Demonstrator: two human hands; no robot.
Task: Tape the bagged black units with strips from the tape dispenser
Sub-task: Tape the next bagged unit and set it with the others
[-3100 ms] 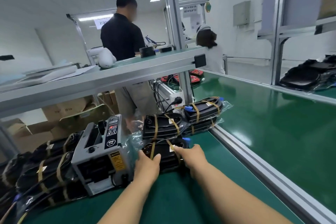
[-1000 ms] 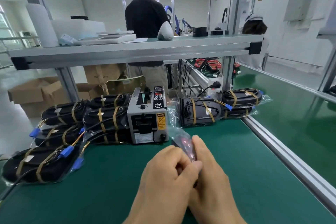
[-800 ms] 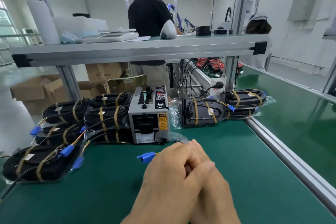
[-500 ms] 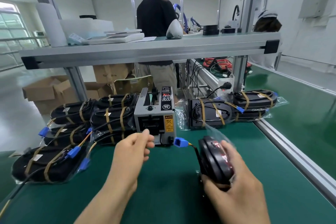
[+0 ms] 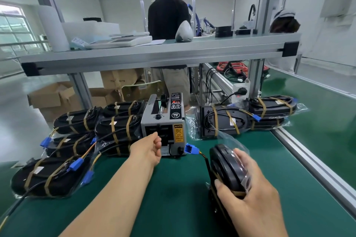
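— Green bench (image 5: 173,208): where's the unit?
— Front right, the right hand (image 5: 248,198) grips the bagged black unit (image 5: 225,167), stood on edge. Fingers of the left hand (image 5: 147,150) curl at the tape dispenser (image 5: 163,127) slot (strip pinched? can't tell).
— Risk?
— Loose bag could wrinkle under the tape.

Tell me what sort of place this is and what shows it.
Most likely a factory packing line: a long green belt runs along the right, taped bagged black units lie in piles around a tape dispenser, and cardboard boxes sit behind.
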